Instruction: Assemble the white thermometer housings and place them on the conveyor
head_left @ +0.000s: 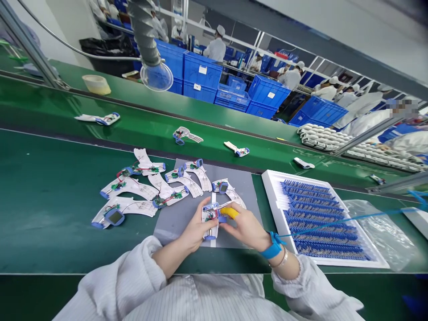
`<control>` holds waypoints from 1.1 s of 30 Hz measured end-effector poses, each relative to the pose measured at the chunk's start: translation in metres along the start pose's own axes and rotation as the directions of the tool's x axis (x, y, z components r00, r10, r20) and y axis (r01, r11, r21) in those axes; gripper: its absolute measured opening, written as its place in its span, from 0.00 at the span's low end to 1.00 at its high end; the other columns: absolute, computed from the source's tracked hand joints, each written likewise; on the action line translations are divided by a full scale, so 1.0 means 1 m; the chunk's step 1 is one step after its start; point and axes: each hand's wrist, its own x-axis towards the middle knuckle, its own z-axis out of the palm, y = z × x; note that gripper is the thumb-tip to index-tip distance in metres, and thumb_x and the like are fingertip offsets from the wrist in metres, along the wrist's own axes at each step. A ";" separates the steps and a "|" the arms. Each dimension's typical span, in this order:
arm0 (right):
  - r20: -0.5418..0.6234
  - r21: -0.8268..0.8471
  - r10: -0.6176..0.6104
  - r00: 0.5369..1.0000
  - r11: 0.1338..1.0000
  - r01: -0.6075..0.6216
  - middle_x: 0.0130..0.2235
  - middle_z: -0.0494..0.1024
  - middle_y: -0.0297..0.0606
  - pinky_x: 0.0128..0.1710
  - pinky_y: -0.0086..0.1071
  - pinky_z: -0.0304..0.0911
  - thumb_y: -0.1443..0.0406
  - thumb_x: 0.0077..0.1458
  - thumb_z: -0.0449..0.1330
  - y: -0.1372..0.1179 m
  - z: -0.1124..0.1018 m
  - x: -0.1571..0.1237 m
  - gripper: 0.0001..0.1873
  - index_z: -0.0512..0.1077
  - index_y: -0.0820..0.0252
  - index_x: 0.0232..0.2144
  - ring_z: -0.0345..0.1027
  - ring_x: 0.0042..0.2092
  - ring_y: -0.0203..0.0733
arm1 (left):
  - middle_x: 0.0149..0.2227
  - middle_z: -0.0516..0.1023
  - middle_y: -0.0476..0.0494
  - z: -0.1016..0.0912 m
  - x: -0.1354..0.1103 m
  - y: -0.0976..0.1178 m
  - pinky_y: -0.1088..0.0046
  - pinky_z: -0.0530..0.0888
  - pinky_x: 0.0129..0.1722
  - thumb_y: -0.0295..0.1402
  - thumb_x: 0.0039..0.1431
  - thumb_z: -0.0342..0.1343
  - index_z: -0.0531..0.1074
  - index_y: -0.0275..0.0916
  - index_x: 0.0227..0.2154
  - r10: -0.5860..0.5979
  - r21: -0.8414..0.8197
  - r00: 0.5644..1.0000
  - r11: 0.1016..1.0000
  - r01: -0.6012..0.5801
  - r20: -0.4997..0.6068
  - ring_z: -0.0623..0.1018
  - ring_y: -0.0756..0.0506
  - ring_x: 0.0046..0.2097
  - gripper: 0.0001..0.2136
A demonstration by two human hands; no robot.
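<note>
In the head view my left hand [194,229] is closed around the lower edge of a white device housing [209,225], with wires, a green circuit board and blue end pieces showing inside. My right hand [245,225] pinches at the right side of the same housing, by a blue part [222,218]; the exact grip is partly hidden. A yellow cover [230,212] sits on one of its fingers. Just beyond lies a half-shell with a small screen [223,187]. To the left, several similar white half-shells [133,207] with wires and boards lie in a loose group.
A grey mat [240,178] lies under my hands on the green table. At right stands a white foam tray [276,196] with rows of blue parts, beside a clear plastic bag [381,236]. A blue wrist cord [314,227] runs rightward. Behind is a green belt [143,129] carrying several half-shells.
</note>
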 end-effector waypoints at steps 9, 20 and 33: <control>0.071 -0.198 -0.138 0.988 0.969 0.150 0.35 0.70 0.39 0.31 0.30 0.61 0.58 0.57 0.52 0.004 -0.006 0.002 0.12 0.69 0.59 0.36 0.65 0.35 0.40 | 0.38 0.74 0.47 0.003 -0.001 0.002 0.74 0.66 0.38 0.26 0.38 0.62 0.54 0.43 0.54 -0.042 0.051 0.999 0.998 0.044 -0.034 0.72 0.49 0.37 0.37; -0.071 -0.211 -0.203 0.977 0.960 0.184 0.35 0.71 0.43 0.35 0.36 0.61 0.56 0.56 0.52 0.012 0.006 0.005 0.16 0.69 0.62 0.38 0.63 0.37 0.43 | 0.39 0.74 0.46 -0.002 0.005 0.000 0.71 0.67 0.42 0.27 0.36 0.64 0.56 0.42 0.52 -0.019 0.022 0.997 1.000 0.021 -0.080 0.73 0.48 0.38 0.37; 0.046 -0.216 -0.285 0.957 0.933 0.288 0.46 0.69 0.46 0.44 0.42 0.59 0.52 0.54 0.53 0.017 -0.019 0.015 0.21 0.69 0.60 0.43 0.62 0.45 0.47 | 0.32 0.75 0.49 -0.006 0.011 -0.005 0.73 0.68 0.37 0.25 0.34 0.63 0.61 0.40 0.42 0.015 0.052 0.992 0.999 -0.008 -0.128 0.74 0.48 0.35 0.28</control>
